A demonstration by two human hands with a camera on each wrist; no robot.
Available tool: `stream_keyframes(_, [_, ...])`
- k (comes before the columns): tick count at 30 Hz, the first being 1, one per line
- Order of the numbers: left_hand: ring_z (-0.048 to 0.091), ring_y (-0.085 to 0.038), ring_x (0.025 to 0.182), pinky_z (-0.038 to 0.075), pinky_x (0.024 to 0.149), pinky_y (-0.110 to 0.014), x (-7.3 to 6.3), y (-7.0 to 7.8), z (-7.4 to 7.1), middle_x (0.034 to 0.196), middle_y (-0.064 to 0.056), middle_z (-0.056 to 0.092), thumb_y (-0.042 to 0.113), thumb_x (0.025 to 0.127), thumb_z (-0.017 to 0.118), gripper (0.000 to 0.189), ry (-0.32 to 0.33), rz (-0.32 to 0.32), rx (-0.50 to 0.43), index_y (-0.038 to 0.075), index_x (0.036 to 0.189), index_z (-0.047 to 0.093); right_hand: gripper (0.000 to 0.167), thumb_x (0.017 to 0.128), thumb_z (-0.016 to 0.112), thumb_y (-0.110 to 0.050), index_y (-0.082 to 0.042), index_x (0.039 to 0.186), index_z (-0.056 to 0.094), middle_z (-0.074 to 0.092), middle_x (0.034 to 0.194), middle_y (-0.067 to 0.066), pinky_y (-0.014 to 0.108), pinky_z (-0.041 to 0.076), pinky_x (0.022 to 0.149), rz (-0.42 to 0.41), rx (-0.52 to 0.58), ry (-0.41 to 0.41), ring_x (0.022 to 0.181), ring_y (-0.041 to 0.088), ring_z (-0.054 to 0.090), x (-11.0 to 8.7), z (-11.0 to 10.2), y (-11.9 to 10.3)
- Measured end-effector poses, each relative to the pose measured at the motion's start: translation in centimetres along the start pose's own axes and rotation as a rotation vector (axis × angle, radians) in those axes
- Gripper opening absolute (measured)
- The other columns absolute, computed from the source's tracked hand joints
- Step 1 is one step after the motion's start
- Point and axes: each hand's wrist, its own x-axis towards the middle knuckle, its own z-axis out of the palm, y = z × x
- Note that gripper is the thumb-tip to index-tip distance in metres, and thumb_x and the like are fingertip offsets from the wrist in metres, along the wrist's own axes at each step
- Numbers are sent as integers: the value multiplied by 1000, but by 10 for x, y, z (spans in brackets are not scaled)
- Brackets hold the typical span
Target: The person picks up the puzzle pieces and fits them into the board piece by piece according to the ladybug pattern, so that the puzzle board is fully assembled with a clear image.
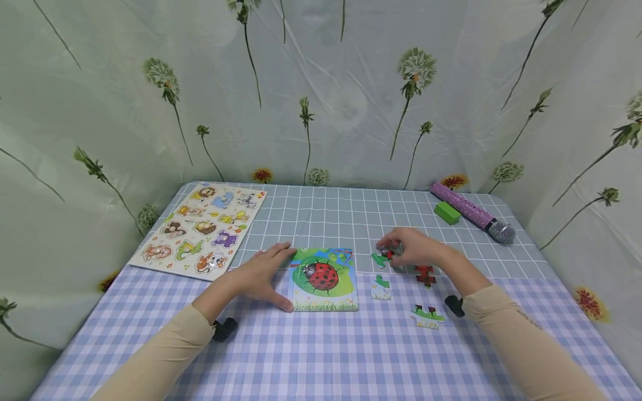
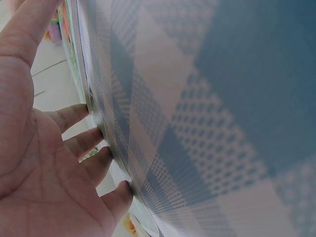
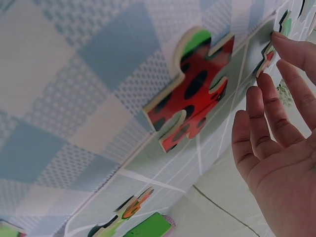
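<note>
A flat square ladybug picture board (image 1: 321, 303) lies at the middle of the table. My left hand (image 1: 263, 275) spreads along its left side, thumb near the lower left corner and fingers near the upper one. In the left wrist view its fingertips (image 2: 123, 190) touch down beside the edge. My right hand (image 1: 413, 248) pinches a red, black and green puzzle piece (image 1: 379, 259) between thumb and fingers, low over the table. Close by lie a red spotted piece (image 1: 425, 275), a green and white piece (image 1: 381, 288) and another green-edged piece (image 1: 427, 317).
A peg board with animal figures (image 1: 200, 231) lies at the back left. At the back right are a green block (image 1: 447, 213) and a purple glittery microphone (image 1: 471, 211). Behind my right hand, the right wrist view shows one more puzzle piece (image 3: 126, 213).
</note>
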Motion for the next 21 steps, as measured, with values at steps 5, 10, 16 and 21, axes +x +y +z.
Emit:
stream_keyframes(5, [21, -41, 166, 17, 133, -71, 0, 1, -1, 180, -19, 18, 65, 70, 95, 133, -2, -1, -2, 8, 170, 27, 47, 88, 86, -11, -10, 134, 75, 71, 120, 8, 38, 53, 90, -16, 8, 10, 104, 21, 60, -1, 1, 2])
stream_keyframes(10, [20, -41, 166, 17, 133, -70, 0, 1, -1, 180, -19, 18, 64, 71, 95, 133, -6, -6, -5, 8, 170, 27, 46, 89, 86, -11, -9, 134, 75, 70, 119, 7, 40, 54, 93, -9, 20, 5, 105, 21, 60, -2, 1, 1])
stream_keyframes(16, [21, -41, 166, 17, 133, -71, 0, 1, -1, 180, -19, 18, 64, 70, 95, 133, -6, -6, -4, 8, 170, 27, 46, 90, 85, -10, -8, 135, 74, 71, 122, 9, 42, 55, 95, -8, 37, -3, 108, 22, 63, -2, 2, 1])
stream_keyframes(21, [21, -41, 166, 17, 133, -71, 0, 1, -1, 180, -19, 18, 65, 70, 95, 133, -5, -7, -4, 9, 170, 27, 46, 90, 85, -11, -8, 135, 74, 71, 120, 9, 39, 55, 91, -9, 36, -7, 105, 21, 62, -2, 2, 2])
